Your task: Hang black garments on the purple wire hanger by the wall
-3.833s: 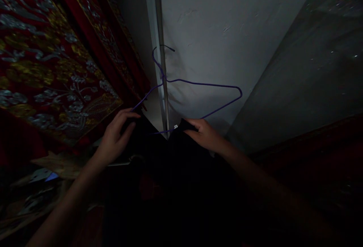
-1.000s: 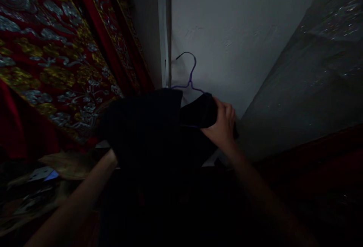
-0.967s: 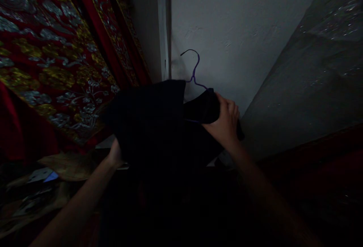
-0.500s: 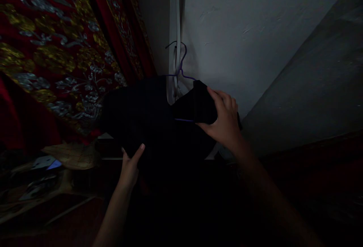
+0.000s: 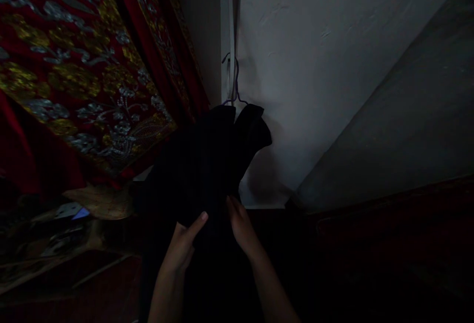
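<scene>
A very dark garment (image 5: 207, 160) hangs on a thin purple hanger (image 5: 237, 78), whose hook points up in front of a pale vertical strip. My left hand (image 5: 185, 241) grips the garment low on its left side, thumb on top and the other fingers behind the cloth. On the opposite edge my right hand (image 5: 240, 224) is closed on the cloth, its fingertips partly hidden in the dark folds. The garment's lower part melts into shadow, so its exact kind cannot be made out.
At the left hangs a red cloth (image 5: 81, 76) with gold and silver embroidery. Below it lie a tan, pointed object (image 5: 103, 202) and other items too dim to name. A pale wall (image 5: 314, 56) rises behind the garment, with a grey slanted surface (image 5: 418, 105) at right.
My right hand has left the garment's upper right part and moved down and left to its lower edge. The left hand has shifted slightly right and down; the garment now hangs narrower.
</scene>
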A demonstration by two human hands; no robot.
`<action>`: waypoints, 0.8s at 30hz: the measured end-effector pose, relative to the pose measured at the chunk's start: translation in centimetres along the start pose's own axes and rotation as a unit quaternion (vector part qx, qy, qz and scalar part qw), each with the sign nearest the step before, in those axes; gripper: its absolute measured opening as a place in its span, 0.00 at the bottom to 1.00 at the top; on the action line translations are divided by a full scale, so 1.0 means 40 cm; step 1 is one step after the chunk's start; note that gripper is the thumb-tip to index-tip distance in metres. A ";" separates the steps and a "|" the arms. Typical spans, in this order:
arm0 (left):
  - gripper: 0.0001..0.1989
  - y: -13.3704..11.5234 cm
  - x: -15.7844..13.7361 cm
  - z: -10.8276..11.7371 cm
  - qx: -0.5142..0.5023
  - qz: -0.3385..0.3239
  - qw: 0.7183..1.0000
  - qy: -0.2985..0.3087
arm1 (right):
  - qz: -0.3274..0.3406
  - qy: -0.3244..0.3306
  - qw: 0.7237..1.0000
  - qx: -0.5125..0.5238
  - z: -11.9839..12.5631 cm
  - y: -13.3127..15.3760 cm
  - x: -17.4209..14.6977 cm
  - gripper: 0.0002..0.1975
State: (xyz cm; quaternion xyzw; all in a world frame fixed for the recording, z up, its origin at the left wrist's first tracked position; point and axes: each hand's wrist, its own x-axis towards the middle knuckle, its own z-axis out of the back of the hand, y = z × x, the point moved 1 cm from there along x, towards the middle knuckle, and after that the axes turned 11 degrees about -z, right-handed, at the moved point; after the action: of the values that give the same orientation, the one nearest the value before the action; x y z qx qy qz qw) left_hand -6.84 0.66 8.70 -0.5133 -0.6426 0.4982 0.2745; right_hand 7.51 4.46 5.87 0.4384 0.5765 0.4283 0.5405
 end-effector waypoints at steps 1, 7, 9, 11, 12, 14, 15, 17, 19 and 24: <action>0.27 0.001 -0.004 -0.001 -0.002 0.005 1.000 0.001 | 0.003 0.001 1.000 0.005 0.007 0.009 -0.002 0.23; 0.28 0.018 -0.020 -0.018 -0.033 0.064 0.997 0.021 | 0.031 0.013 0.999 -0.002 0.070 0.077 -0.019 0.15; 0.28 0.023 -0.029 -0.028 -0.043 0.087 0.995 0.028 | 0.043 -0.014 0.999 -0.005 0.079 0.087 -0.028 0.15; 0.29 0.023 -0.040 -0.035 -0.048 0.096 0.994 0.034 | 0.069 -0.043 0.997 -0.011 0.080 0.090 -0.036 0.15; 0.29 0.022 -0.044 -0.037 -0.049 0.097 0.993 0.038 | 0.082 -0.059 0.995 -0.013 0.080 0.088 -0.038 0.15; 0.29 0.016 -0.051 -0.036 -0.047 0.094 0.993 0.045 | 0.089 -0.089 0.992 -0.021 0.080 0.081 -0.039 0.14; 0.28 0.012 -0.053 -0.034 -0.045 0.092 0.994 0.047 | 0.081 -0.092 0.992 -0.028 0.080 0.077 -0.037 0.15; 0.27 0.006 -0.056 -0.029 -0.036 0.093 0.994 0.047 | 0.052 -0.057 0.996 -0.047 0.080 0.070 -0.031 0.18; 0.25 0.004 -0.058 -0.025 -0.029 0.100 0.994 0.046 | 0.035 -0.002 0.998 -0.053 0.078 0.068 -0.025 0.19; 0.23 0.009 -0.043 -0.008 -0.046 0.110 0.993 0.027 | 0.065 0.024 0.997 -0.023 0.073 0.070 -0.015 0.11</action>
State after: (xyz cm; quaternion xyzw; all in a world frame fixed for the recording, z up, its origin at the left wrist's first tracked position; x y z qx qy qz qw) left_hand -5.87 -0.86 8.76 -0.6062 -0.5967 0.4813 0.2116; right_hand 10.56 4.62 8.60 0.4516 0.5495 0.4865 0.5073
